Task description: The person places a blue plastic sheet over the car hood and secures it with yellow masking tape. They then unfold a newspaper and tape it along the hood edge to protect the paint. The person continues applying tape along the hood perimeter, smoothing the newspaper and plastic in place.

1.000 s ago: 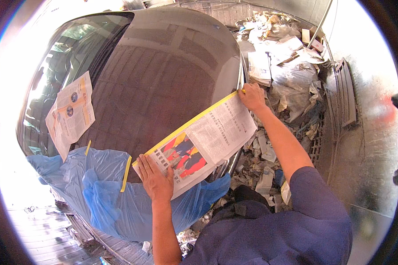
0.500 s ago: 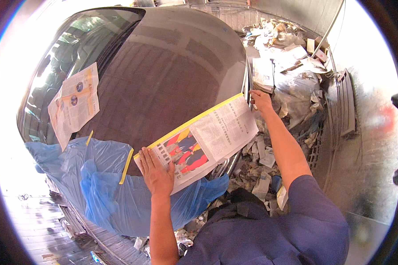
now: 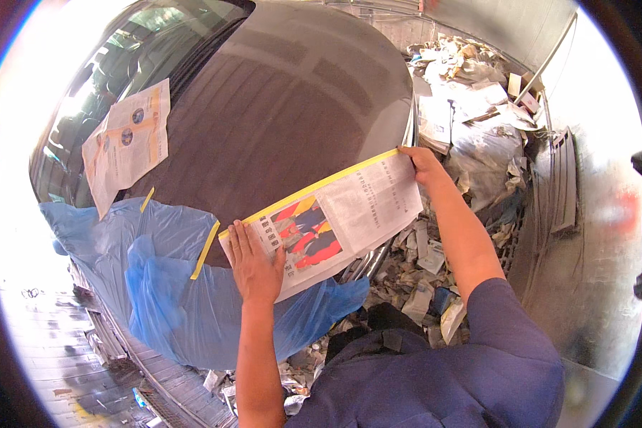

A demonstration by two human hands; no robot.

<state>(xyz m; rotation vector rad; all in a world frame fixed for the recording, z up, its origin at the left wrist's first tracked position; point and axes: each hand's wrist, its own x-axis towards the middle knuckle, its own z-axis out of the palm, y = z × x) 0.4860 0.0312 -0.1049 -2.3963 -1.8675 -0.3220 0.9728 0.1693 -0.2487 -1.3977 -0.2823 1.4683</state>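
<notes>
To the left of the left hand [image 3: 257, 267], and well apart from it, one loose newspaper sheet [image 3: 128, 146] lies across the base of the windshield [image 3: 125, 68] and the hood [image 3: 292, 121]; no tape shows on it, so it probably rests by its own weight. Nearer, on the same side and beneath the left forearm, blue film [image 3: 160, 278] drapes the front end, presumably as a cover. Two short tape strips [image 3: 205, 250] cross or follow its upper edge and appear to anchor it.

The left hand lies flat, palm down, on the near-left end of the taped newspaper sheet [image 3: 374, 189]; its fingers are extended and clamp nothing. This placement likely prevents lifting. The sheet spans the space between both hands, with one long yellow band [image 3: 321, 187] along its far edge.

The right hand [image 3: 426, 167] is at the band's right end, presumably to control that corner; whether its fingertips pinch the tape cannot be told. Beyond it to the right lies one waste heap [image 3: 471, 93].

Count: newspaper sheets on the car, two; yellow tape pieces, three; hands, two.
</notes>
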